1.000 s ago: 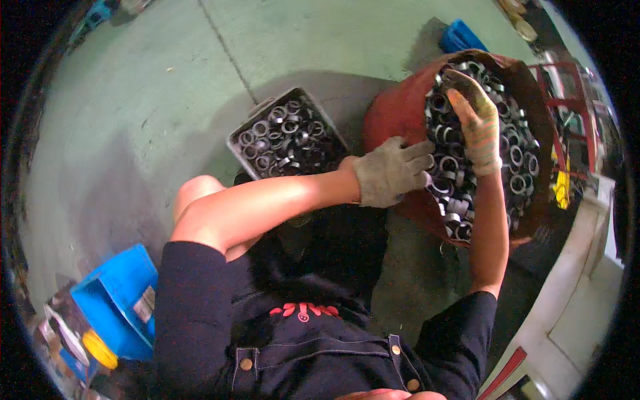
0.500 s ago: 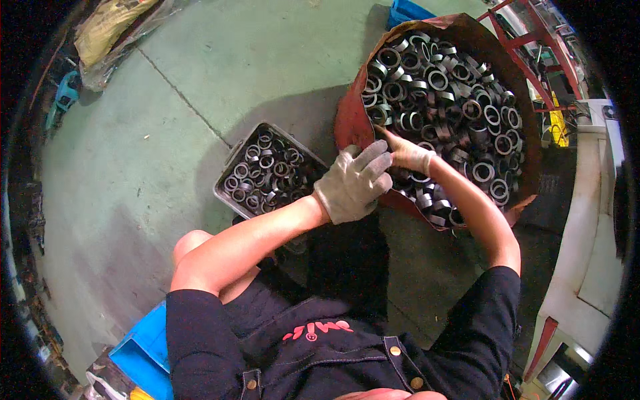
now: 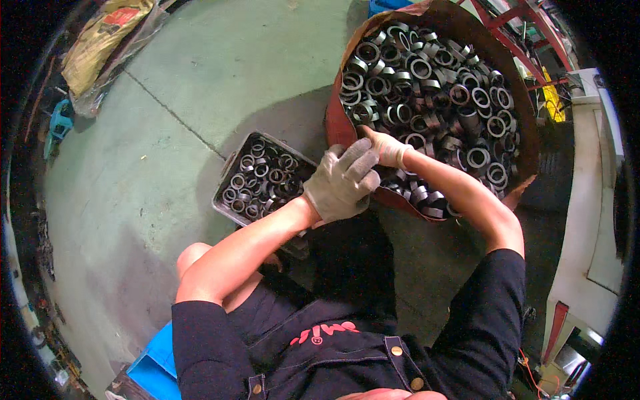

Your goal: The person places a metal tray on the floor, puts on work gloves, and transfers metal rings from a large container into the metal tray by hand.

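Observation:
A big reddish drum (image 3: 335, 120) at the upper right is heaped with dark metal rings (image 3: 420, 68). My right hand (image 3: 385, 148), in a light glove, is closed on the drum's near-left rim, its forearm reaching over the rings. My left hand (image 3: 343, 180), in a grey-white work glove, presses close beside it at the same rim. Its fingers are bent and slightly apart; their tips are partly hidden where the hands overlap. Left of my left hand, a grey rectangular bin (image 3: 223, 205) on the floor holds several similar rings (image 3: 260, 171), partly covered by my forearm.
A blue crate (image 3: 157, 363) lies at the lower left, and another blue container (image 3: 389, 7) stands behind the drum. A pale machine housing (image 3: 587, 200) runs along the right, with a red metal frame (image 3: 520, 27) above it. A yellowish sack (image 3: 103, 50) lies at the far left.
The whole view has turned a little, so the drum sits further up and left. Both hands keep the same hold at the rim.

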The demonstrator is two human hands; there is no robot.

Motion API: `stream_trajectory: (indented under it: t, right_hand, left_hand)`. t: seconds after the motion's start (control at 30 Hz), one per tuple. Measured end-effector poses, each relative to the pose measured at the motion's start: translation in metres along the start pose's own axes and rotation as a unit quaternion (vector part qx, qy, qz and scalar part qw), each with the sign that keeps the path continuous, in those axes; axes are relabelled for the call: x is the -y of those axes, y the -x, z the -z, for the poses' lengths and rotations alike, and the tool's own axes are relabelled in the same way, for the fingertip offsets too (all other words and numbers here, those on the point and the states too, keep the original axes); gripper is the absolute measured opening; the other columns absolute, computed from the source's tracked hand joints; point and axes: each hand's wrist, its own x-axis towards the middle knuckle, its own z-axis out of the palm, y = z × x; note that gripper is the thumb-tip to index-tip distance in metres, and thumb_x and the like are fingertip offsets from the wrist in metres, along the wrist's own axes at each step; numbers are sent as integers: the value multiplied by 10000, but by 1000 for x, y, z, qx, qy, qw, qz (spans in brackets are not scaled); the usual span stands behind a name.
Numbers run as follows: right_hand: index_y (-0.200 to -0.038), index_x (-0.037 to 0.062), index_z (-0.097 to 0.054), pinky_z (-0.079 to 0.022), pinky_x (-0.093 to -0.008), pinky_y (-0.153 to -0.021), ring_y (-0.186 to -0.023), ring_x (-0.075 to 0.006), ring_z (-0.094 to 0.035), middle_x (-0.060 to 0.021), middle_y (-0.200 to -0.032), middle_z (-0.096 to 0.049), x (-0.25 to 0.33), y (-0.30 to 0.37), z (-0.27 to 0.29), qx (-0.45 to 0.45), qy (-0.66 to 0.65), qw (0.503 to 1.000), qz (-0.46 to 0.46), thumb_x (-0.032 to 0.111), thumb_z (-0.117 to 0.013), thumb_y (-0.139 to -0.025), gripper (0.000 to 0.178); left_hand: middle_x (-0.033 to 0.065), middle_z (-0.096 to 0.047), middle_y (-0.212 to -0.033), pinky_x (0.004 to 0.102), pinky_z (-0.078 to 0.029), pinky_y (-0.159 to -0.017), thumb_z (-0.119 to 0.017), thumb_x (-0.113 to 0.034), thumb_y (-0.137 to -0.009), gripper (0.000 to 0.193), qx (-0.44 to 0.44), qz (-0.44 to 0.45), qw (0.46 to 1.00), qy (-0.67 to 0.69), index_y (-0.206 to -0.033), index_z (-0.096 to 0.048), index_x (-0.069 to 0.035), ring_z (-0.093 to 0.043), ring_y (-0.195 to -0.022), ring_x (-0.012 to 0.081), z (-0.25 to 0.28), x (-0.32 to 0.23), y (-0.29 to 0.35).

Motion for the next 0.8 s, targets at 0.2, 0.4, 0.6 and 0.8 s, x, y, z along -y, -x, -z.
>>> stream_trajectory:
  t: [0.2,0.4,0.6,0.8]
  right_hand:
    - [-1380,-16,-321,-460,-380,-946,-1144,-329,-573,-249,-1222,-586,-107,8,-2,75,69,991,87,351,-751,-727,864]
    - [-1326,21,-388,-498,-450,-872,-1017,-409,-612,-239,-1095,-637,0,3,-21,5,151,987,54,346,-732,-698,786]
    - [-1397,13,-366,-510,-420,-846,-1010,-374,-630,-234,-1085,-649,9,11,-33,-53,119,991,-39,270,-704,-683,830]
    - [-1448,14,-282,-498,-399,-885,-1072,-353,-610,-237,-1185,-610,-95,3,-29,-36,144,988,-42,347,-696,-702,916]
  left_hand:
    - [135,-423,-1248,552,-417,-825,-770,-401,-632,608,-5,-22,999,38,-1068,-437,-139,-409,-1227,408,-12,-13,-21]
    - [133,-409,-1259,552,-416,-841,-765,-398,-633,631,13,5,1000,5,-1094,-417,-142,-397,-1248,405,2,1,4]
    - [136,-390,-1273,541,-410,-848,-770,-383,-600,621,11,10,1000,-12,-1072,-447,-142,-386,-1267,393,3,-1,6]
    - [133,-408,-1266,561,-397,-854,-803,-371,-546,653,12,7,999,38,-1073,-477,-164,-382,-1277,394,-11,-19,-17]
